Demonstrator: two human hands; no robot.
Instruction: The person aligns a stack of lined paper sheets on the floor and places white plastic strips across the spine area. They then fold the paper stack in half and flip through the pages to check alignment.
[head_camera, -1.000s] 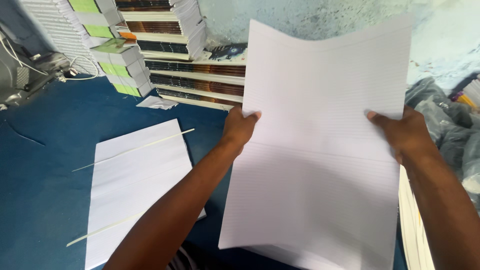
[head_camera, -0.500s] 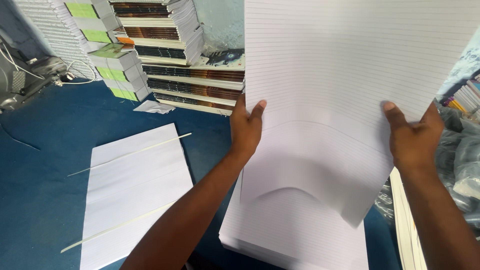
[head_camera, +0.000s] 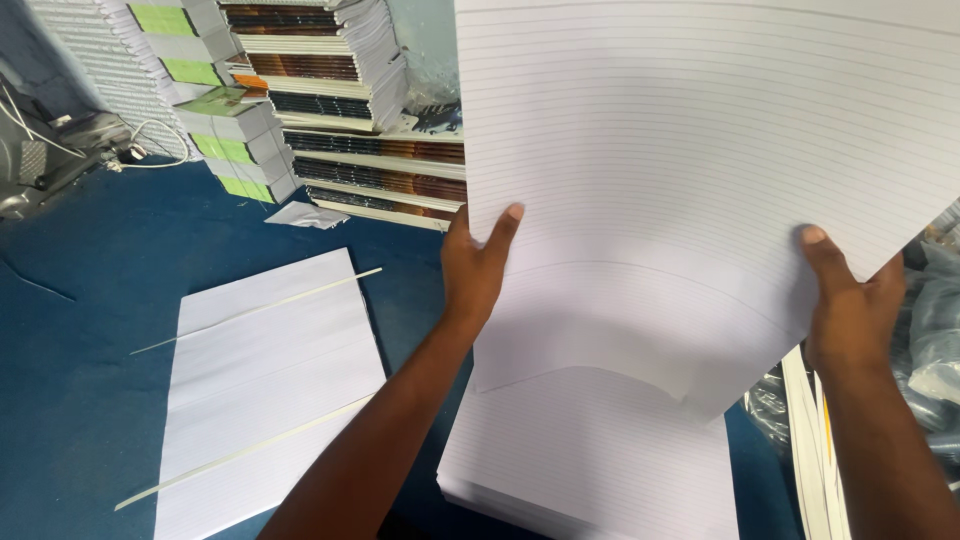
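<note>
Fingers of left hand (head_camera: 475, 270) and right hand (head_camera: 850, 305) clamp lined paper sheets (head_camera: 700, 170) above one paper stack (head_camera: 590, 450); green-labelled notebook piles (head_camera: 225, 125) behind

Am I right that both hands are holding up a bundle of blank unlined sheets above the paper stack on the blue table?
Not quite. The head view shows the sheets are ruled with fine horizontal lines, not blank. The rest holds: the left hand grips the left edge and the right hand the right edge, lifting them above the paper stack on the blue table.
</note>
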